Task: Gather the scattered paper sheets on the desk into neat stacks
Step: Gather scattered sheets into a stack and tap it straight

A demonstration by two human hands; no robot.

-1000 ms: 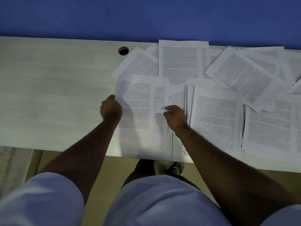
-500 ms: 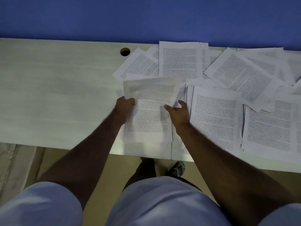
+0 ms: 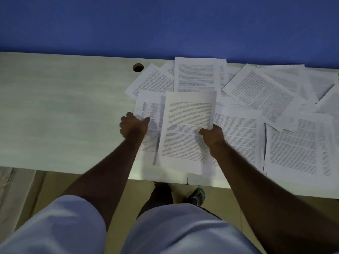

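Note:
Several printed paper sheets lie scattered over the right half of the pale desk [image 3: 55, 116]. My right hand [image 3: 213, 137] grips the right edge of one lifted sheet [image 3: 185, 129], held a little above the desk. My left hand [image 3: 133, 126] pinches the left edge of another sheet [image 3: 149, 107] that lies under the lifted one. More sheets overlap behind, among them an upright sheet [image 3: 197, 76] and a slanted sheet [image 3: 260, 92]. A stack-like pile [image 3: 300, 147] sits at the right.
A round cable hole [image 3: 138, 67] opens in the desk near the back edge. A blue wall [image 3: 165, 24] runs behind the desk. The desk's front edge [image 3: 73, 171] is close to my legs, with the floor and a foot [image 3: 197, 196] below.
The sheet held by both hands has shifted right and now hangs from my right hand alone. My left hand has let go of it and taken the edge of the sheet beneath.

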